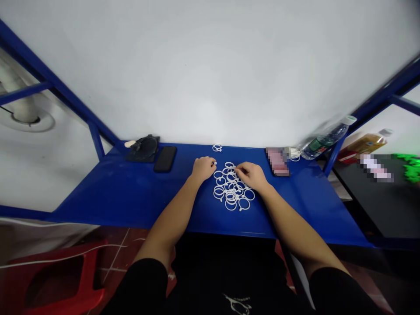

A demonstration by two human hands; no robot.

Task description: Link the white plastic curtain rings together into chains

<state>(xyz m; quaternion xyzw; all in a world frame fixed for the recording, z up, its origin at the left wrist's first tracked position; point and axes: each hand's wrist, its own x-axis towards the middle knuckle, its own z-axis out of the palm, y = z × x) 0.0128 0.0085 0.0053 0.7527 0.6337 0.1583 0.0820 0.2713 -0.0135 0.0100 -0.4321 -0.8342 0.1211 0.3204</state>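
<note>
A pile of several white plastic rings (232, 192) lies on the blue table (131, 192) in front of me. My left hand (203, 168) rests at the pile's left edge, fingers curled, with a small white piece pinched at its fingertips. My right hand (251, 175) lies on the pile's upper right part, fingers bent down onto the rings. A small separate cluster of white rings (217, 148) sits further back near the wall.
A black phone (165, 158) and a dark bundle (143, 148) lie at the back left. A second phone (277, 161), a white cable and a plastic bottle (324, 139) are at the back right. A red stool (55, 280) stands at the lower left.
</note>
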